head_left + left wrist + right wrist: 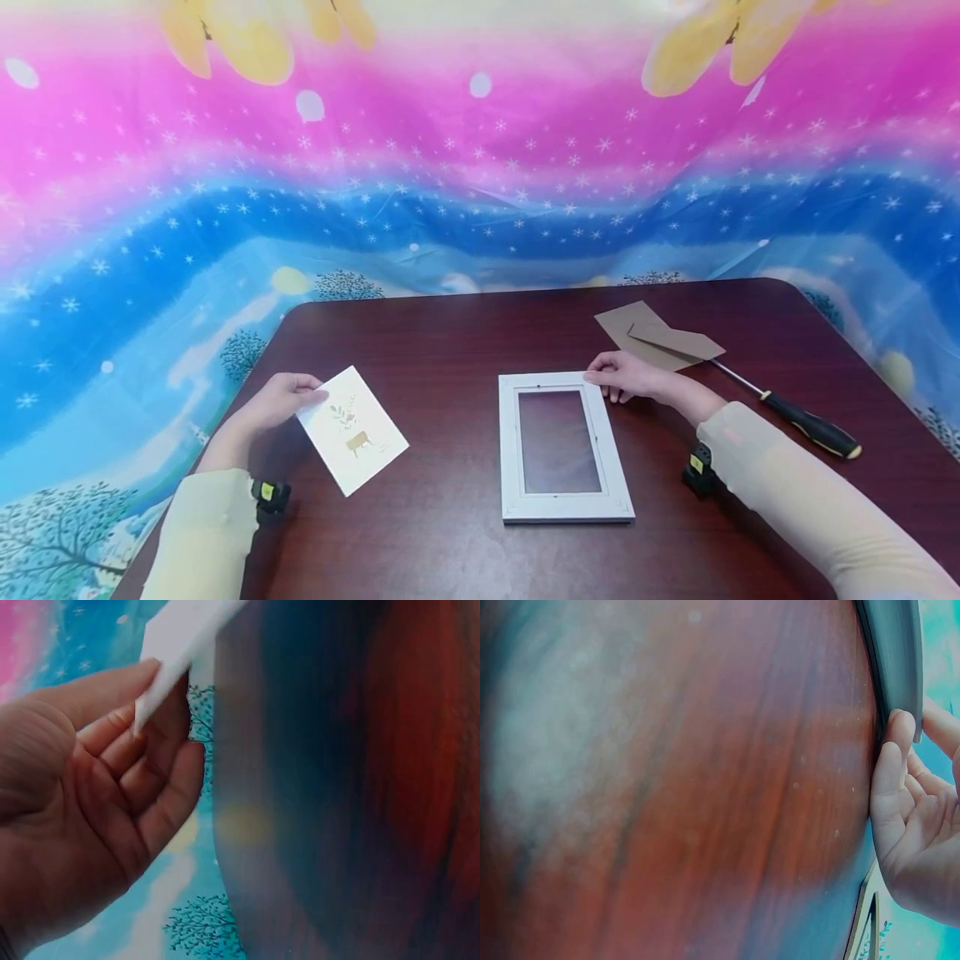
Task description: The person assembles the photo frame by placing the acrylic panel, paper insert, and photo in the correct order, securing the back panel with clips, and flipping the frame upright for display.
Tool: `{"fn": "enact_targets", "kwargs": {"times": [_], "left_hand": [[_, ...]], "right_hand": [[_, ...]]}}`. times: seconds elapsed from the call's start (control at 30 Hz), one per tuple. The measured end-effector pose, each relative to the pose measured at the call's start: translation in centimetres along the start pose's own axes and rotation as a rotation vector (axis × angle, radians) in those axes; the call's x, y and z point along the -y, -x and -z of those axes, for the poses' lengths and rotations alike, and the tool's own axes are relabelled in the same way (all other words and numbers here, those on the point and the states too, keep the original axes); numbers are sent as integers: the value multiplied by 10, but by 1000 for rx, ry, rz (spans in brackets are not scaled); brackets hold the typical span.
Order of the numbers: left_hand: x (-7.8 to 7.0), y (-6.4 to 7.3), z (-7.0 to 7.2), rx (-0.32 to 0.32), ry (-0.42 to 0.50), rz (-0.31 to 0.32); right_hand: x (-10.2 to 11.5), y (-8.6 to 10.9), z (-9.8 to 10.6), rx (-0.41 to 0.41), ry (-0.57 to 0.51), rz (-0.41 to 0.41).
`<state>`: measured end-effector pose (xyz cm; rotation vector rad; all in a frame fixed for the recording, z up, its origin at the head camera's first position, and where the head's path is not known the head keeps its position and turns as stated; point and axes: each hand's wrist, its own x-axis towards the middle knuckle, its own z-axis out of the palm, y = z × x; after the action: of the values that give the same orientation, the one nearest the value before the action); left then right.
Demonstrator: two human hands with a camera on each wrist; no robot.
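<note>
Over the dark red-brown wooden table point(420, 542), the left hand point(279, 402) pinches a white rectangular card point(351, 458) printed with a golden plant. The right hand point(628, 377) grips the far right corner of a white rectangular frame point(566, 507), apparently resting on the tabletop.

You face a dark red-brown table point(442, 333) with rounded far corners. Behind and beside the table you see a printed backdrop point(465, 200), pink over blue, scattered with white snowflakes point(604, 145) and trees point(63, 533); pale light glints on the table.
</note>
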<state>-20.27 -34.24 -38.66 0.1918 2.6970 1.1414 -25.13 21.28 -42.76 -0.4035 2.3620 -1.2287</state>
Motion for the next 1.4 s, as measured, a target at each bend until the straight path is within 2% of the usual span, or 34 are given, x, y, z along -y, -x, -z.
{"fn": "enact_targets", "kwargs": {"times": [0.3,0.47,0.73,0.97,1.17,1.4], "left_hand": [[-18,-1,5,20,161,-7],[-27,-1,3,19,245,-41],[-42,-6,-12,28,470,-88],[-63,-10,-27,9,687,-77],[-82,-11,-37,68,838,-98],[-100,-10,-50,163,914,-125]], "right_hand": [[0,0,1,3,2,4],[0,0,0,-1,-4,-8],[-1,0,0,1,-1,1],[0,0,0,1,1,-2],[2,1,-1,5,-4,9],[1,1,0,6,-6,5]]}}
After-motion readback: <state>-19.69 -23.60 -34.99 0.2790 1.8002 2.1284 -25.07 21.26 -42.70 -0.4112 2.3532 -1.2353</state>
